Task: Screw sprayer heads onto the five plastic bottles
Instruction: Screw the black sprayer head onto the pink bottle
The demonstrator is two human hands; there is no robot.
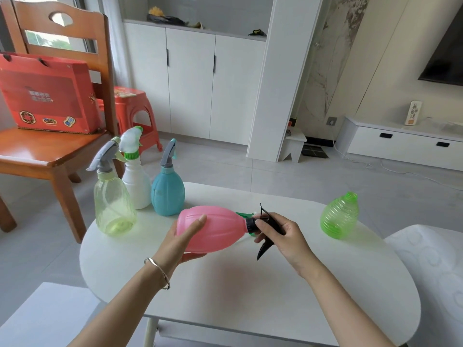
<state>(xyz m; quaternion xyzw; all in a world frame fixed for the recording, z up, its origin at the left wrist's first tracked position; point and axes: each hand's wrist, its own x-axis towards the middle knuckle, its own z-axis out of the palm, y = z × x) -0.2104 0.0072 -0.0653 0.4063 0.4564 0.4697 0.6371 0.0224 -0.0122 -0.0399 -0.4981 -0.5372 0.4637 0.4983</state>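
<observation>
A pink bottle (215, 231) lies on its side above the white table (225, 291), gripped by my left hand (186, 237) around its fat end. At its neck sits a black sprayer head (263, 230), which my right hand (280, 234) holds with curled fingers. Behind the neck, a green sprayer part (242, 215) lies on the table. At the table's left stand a pale yellow bottle (114, 201), a white bottle (135, 181) and a teal bottle (167, 194), each with a sprayer head on. A green ribbed bottle (339, 216) stands at the right with no head.
A wooden chair (57, 151) with a red box (47, 93) stands left of the table, with a red plastic stool (135, 113) behind it. White cabinets line the back wall. A white patterned cushion (436, 271) borders the table on the right.
</observation>
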